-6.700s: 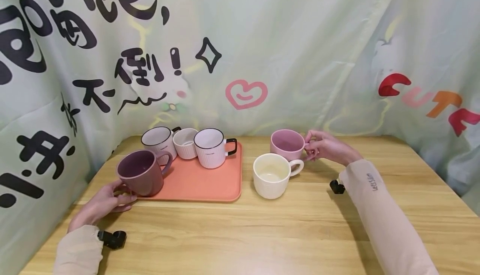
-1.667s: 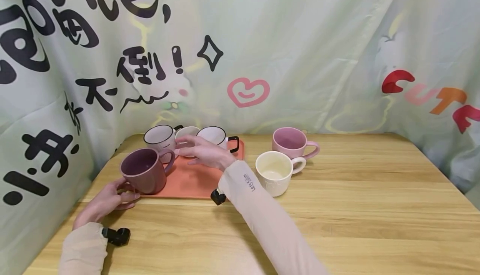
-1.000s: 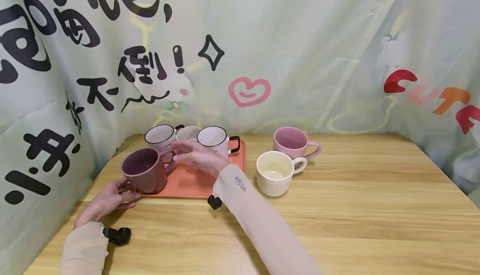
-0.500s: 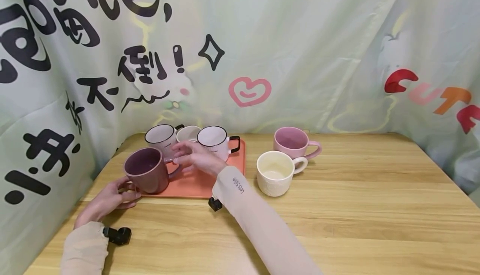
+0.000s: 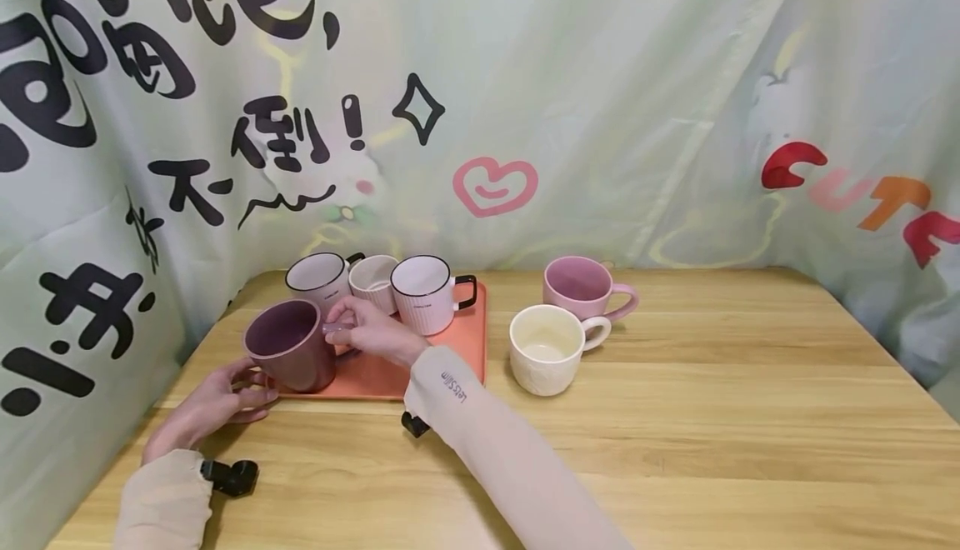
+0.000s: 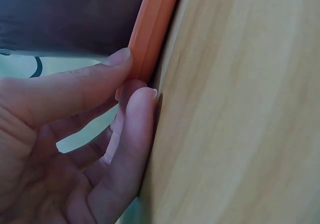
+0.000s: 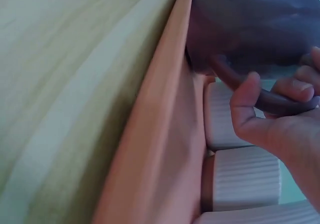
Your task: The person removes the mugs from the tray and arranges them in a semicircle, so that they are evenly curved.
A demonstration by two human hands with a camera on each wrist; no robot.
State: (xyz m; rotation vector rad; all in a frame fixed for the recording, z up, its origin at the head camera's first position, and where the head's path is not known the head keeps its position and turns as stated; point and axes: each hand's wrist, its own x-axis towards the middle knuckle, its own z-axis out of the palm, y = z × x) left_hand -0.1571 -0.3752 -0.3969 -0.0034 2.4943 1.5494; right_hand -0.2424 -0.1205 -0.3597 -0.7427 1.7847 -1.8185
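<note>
A dark purple mug (image 5: 291,360) stands upright on the left front part of the orange tray (image 5: 375,385). My right hand (image 5: 375,333) holds this mug by its handle; in the right wrist view, the fingers and thumb are around the handle (image 7: 280,105). At the tray's front left corner is my left hand (image 5: 213,404). In the left wrist view, its thumb lies on the tray's rim (image 6: 152,34) and other fingers reach beneath the edge, pinching it.
Behind the purple mug, two white black-rimmed mugs (image 5: 423,304) (image 5: 313,277) flank a small ribbed white cup (image 5: 372,279) on the tray. A cream mug (image 5: 543,358) and a pink mug (image 5: 576,285) stand on the wooden table (image 5: 712,417) to the right. A printed curtain (image 5: 600,100) hangs behind.
My right hand has left the pink mug, crossed leftward to the purple mug and taken its handle. That handle has swung toward the front. My left hand stays at the tray corner.
</note>
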